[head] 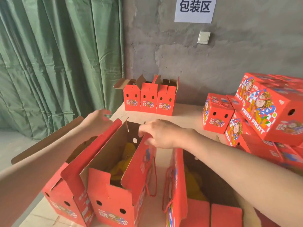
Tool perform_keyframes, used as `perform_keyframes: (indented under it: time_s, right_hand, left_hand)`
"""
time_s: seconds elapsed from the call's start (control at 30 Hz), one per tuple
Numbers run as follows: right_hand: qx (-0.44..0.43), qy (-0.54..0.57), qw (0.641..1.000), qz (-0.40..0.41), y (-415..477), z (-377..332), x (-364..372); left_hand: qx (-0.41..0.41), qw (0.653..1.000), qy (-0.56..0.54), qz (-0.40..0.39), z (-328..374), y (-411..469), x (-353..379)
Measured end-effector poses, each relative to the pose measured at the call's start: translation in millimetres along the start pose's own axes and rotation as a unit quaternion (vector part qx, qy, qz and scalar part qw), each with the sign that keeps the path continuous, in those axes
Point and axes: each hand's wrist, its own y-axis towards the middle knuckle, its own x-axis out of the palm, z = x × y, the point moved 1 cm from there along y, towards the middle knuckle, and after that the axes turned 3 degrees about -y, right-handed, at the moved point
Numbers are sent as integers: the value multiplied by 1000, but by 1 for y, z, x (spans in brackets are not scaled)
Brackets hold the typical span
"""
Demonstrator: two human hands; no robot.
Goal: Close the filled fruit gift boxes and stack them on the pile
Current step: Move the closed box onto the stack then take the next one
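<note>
Red cardboard fruit gift box (113,199) sitting open at front of pale bench (183,115), yellow fruit (127,154) inside. Judging load heavy, flaps thin, creasing easily. Left hand (98,119) fingers hanging loose, holding nothing; right hand (158,135) fingers hovering at long flap (139,163) edge, pinch unclear. I'm advising lifting under base.

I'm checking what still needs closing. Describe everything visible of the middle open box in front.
The middle box is red cardboard, brown inside, upright on the table between open boxes left and right. Its long flaps stand up; yellow netted fruit shows inside; round holes pierce its end walls. The right hand touches its right flap; the left hand's contact is unclear.
</note>
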Motion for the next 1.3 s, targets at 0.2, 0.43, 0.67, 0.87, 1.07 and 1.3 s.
perform_keyframes:
  time_s: [0.2,0.43,0.67,0.87,1.07,1.3]
  right_hand:
    - [88,-28,981,173,-78,57,9]
    - [239,3,969,67,-238,179,39]
    - [73,-143,986,-49,-294,189,92]
    - [47,-202,978,21,-284,202,70]
    - [51,-203,978,-28,-310,234,62]
    - [18,-168,985,-23,-344,243,57]
  left_hand:
    - [201,978,-58,14,119,-44,60]
    - [391,918,-20,-63,201,-157,146]
    - [345,907,145,-193,245,-180,228]
    - [301,905,225,-199,241,-199,256]
    - [265,879,301,-259,227,-233,281]
    - [242,907,255,-231,228,-253,295]
